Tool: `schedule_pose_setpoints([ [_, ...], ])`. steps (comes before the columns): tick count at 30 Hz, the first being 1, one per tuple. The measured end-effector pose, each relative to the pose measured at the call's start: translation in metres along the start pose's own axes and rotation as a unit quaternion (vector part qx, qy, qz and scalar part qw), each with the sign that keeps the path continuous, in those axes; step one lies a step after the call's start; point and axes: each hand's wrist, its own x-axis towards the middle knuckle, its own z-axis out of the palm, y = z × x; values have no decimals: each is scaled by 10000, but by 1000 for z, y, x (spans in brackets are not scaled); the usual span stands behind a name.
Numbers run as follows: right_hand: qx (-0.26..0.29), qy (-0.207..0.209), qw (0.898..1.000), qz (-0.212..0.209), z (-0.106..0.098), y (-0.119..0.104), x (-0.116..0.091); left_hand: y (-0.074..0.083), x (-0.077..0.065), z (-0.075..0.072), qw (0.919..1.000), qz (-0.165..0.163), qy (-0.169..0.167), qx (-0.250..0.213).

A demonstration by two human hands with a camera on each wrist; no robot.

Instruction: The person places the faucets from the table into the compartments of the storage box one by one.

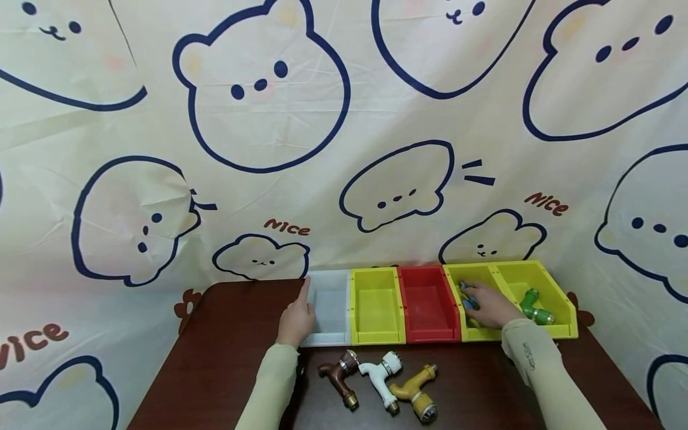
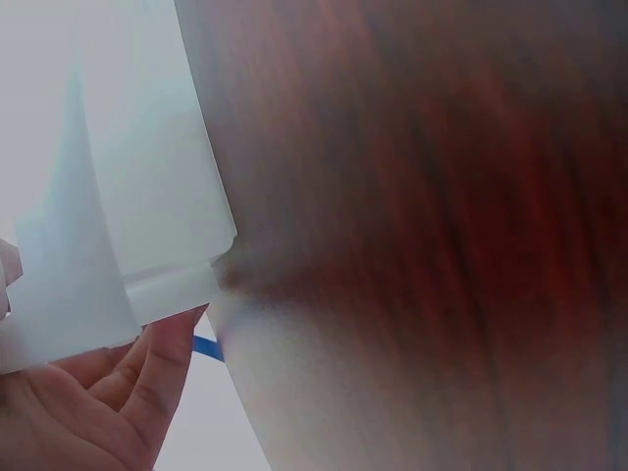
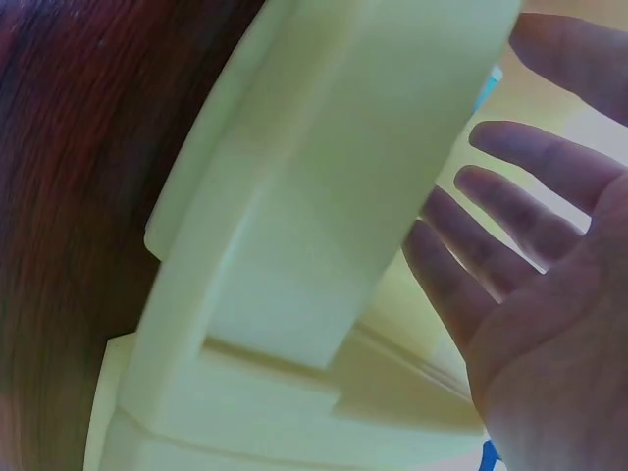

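Observation:
Head view: my left hand [image 1: 297,319] rests on the left side of the light grey bin [image 1: 330,340], index finger straight along its rim. From the left wrist view, its fingers [image 2: 162,378] reach past the bin's edge. In the head view my right hand [image 1: 491,304] reaches into a yellow bin [image 1: 478,272], over a blue faucet [image 1: 470,302] that it partly covers. Its fingers [image 3: 525,216] are spread and extended beyond the bin's wall in the right wrist view. The neighbouring yellow compartment holds a green faucet [image 1: 536,309].
Brown [image 1: 340,376], white [image 1: 381,379] and yellow [image 1: 416,391] faucets lie on the dark wooden table [image 1: 226,358] before the bins. Another yellow bin [image 1: 376,298] and a red bin [image 1: 428,301] stand mid-row. Behind hangs a cream cloth [image 1: 322,209] printed with bears.

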Motion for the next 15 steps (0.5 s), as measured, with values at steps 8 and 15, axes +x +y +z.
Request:
schedule_pose_setpoints([
  [8,-56,371,9993,-6,-5,-4,-4,-1,-1,0,10000,-13,-26,-50],
  [15,-288,1086,9926,-459,-17,-32,-14,-1,0,1,10000,37,-28,-74],
])
